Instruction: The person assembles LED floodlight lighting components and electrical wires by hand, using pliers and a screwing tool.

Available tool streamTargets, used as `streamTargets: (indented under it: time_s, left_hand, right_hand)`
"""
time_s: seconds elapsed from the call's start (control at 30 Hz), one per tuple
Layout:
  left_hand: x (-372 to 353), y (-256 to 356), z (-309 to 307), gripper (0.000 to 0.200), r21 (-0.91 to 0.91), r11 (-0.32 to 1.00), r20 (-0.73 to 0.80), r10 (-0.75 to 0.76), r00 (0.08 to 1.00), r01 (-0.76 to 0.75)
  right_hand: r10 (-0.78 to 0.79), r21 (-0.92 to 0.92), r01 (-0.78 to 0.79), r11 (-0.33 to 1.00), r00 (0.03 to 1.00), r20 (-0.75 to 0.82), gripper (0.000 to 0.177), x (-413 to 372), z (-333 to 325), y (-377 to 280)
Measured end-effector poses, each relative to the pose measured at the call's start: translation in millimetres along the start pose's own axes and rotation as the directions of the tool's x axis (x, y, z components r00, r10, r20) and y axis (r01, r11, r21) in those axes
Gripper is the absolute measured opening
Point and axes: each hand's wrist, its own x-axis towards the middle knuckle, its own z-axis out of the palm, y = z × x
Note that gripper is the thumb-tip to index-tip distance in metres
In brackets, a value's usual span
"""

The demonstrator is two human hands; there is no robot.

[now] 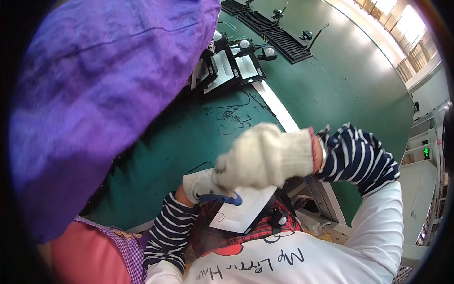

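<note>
At bench edge: R hand, panel.

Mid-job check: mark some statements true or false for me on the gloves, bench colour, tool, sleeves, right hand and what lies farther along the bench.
1. The left hand and right hand both wear white knit gloves. True.
2. The bench top is red. False: it is green.
3. A blue-handled tool shows between the hands, over a white panel. True.
4. The sleeves are plain black. False: they are dark with white stripes.
5. The right hand is spread flat. False: its fingers are curled into a fist.
6. Black lamp units sit farther along the bench. True.
</note>
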Motion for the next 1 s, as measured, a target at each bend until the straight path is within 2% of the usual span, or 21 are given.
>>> streamTargets:
  time_s: [0.07, 0.1, 0.13, 0.17, 0.2, 0.3, 0.33, 0.4, 0.43, 0.47, 0.57, 0.6, 0.63, 0.7, 0.73, 0.77, 0.83, 0.87, 0.9, 0.97, 1.0]
  left_hand:
    - [3.0, -4.6, -1.6, 0.064, -0.076, 0.994, 0.131, -0.071, 0.989, 0.082]
    - [4.9, -6.0, -2.6, 0.063, -0.105, 0.986, 0.196, -0.106, 0.975, 0.129]
    - [14.3, 17.5, -5.0, 0.062, -0.027, 0.955, 0.215, -0.284, 0.935, 0.296]
    - [19.5, 30.6, -4.3, 0.061, 0.051, 0.892, 0.210, -0.450, 0.868, 0.450]
    - [20.3, 26.8, -0.1, 0.064, -0.186, 0.931, 0.189, -0.279, 0.941, 0.313]
    - [10.7, 40.2, -0.5, 0.061, -0.455, 0.775, 0.214, -0.383, 0.899, 0.439]
    - [4.0, 38.0, 2.3, 0.074, -0.593, 0.651, 0.248, -0.412, 0.877, 0.474]
    - [-17.5, 36.9, 16.8, 0.087, -0.890, 0.429, 0.016, -0.306, 0.952, 0.153]
    - [-30.0, 34.8, 25.1, 0.093, -0.957, 0.287, -0.120, -0.278, 0.953, -0.037]
    - [-46.9, 17.3, 38.9, 0.110, -0.950, 0.288, -0.215, -0.320, 0.923, -0.121]
    - [-62.9, 32.7, 63.8, 0.114, -0.866, 0.403, -0.452, -0.379, 0.807, -0.296]
    - [-64.3, 33.2, 69.3, 0.115, -0.854, 0.477, -0.439, -0.443, 0.782, -0.208]
    - [-61.9, 34.6, 77.6, 0.098, -0.785, 0.610, -0.497, -0.516, 0.698, -0.107]
    - [-66.6, 31.9, 84.7, 0.080, -0.812, 0.561, -0.564, -0.683, 0.464, -0.161]
    - [-65.7, 33.7, 78.9, 0.070, -0.769, 0.630, -0.608, -0.667, 0.431, -0.110]
    - [-66.0, 37.9, 76.0, 0.070, -0.780, 0.621, -0.592, -0.690, 0.417, -0.079]
    - [-67.3, 44.1, 70.8, 0.072, -0.804, 0.594, -0.545, -0.738, 0.398, 0.001]
    - [-69.8, 36.9, 73.5, 0.072, -0.747, 0.656, -0.628, -0.647, 0.432, -0.104]
    - [-70.6, 34.9, 71.1, 0.072, -0.743, 0.665, -0.622, -0.642, 0.449, -0.078]
    - [-71.3, 31.1, 68.5, 0.073, -0.736, 0.676, -0.605, -0.635, 0.480, -0.033]
    - [-69.4, 35.2, 69.3, 0.074, -0.759, 0.649, -0.599, -0.662, 0.451, -0.055]
  right_hand:
    - [-0.041, 0.197, 0.096, 0.976, 0.963, -0.265, 0.025, -2.1, 39.9, 15.1]
    - [-0.115, 0.077, 0.136, 0.988, 0.966, -0.233, 0.027, -10.7, 9.8, 6.1]
    - [-0.035, 0.370, 0.169, 0.913, 0.938, -0.344, 0.029, -14.9, 14.9, 17.8]
    - [0.071, 0.615, 0.223, 0.756, 0.907, -0.415, 0.031, -23.1, 24.5, 30.9]
    - [0.289, 0.853, 0.066, 0.517, 0.925, -0.246, 0.048, -32.0, 33.0, 39.1]
    - [0.232, 0.746, 0.080, 0.662, 0.924, -0.304, 0.057, -40.2, 82.2, 36.6]
    - [0.298, 0.808, -0.010, 0.589, 0.932, -0.206, 0.058, -43.2, 87.8, 33.1]
    - [0.409, 0.890, -0.192, 0.413, 0.913, 0.007, 0.060, -50.8, 91.9, 25.2]
    - [0.459, 0.921, -0.168, 0.352, 0.888, -0.013, 0.059, -55.9, 99.1, 26.0]
    - [0.508, 0.948, -0.140, 0.288, 0.861, -0.027, 0.058, -62.3, 110.4, 28.0]
    - [0.614, 0.994, -0.014, 0.110, 0.787, -0.057, 0.043, -66.1, 114.3, 27.2]
    - [0.638, 0.998, 0.043, 0.055, 0.767, -0.068, 0.040, -60.1, 123.3, 27.1]
    - [0.659, 0.995, 0.097, 0.003, 0.749, -0.075, 0.036, -54.0, 127.3, 23.9]
    - [0.718, 0.970, 0.219, 0.107, 0.658, -0.227, 0.035, -35.2, 135.0, 12.5]
    - [0.720, 0.975, 0.013, 0.220, 0.672, -0.171, 0.035, -36.5, 117.4, 9.4]
    - [0.733, 0.929, -0.191, 0.317, 0.671, -0.113, 0.036, -40.3, 98.7, 6.2]
    - [0.818, 0.982, -0.137, 0.132, 0.574, -0.030, 0.037, -40.4, 91.6, 11.9]
    - [0.832, 0.977, -0.183, 0.113, 0.555, 0.008, 0.037, -43.7, 91.5, 19.4]
    - [0.864, 0.978, -0.121, 0.168, 0.497, -0.087, 0.035, -46.8, 101.7, 21.8]
    - [0.821, 0.895, -0.188, 0.404, 0.506, -0.264, 0.037, -54.8, 113.3, 27.4]
    - [0.759, 0.852, -0.102, 0.513, 0.517, -0.395, 0.039, -55.1, 110.4, 23.8]
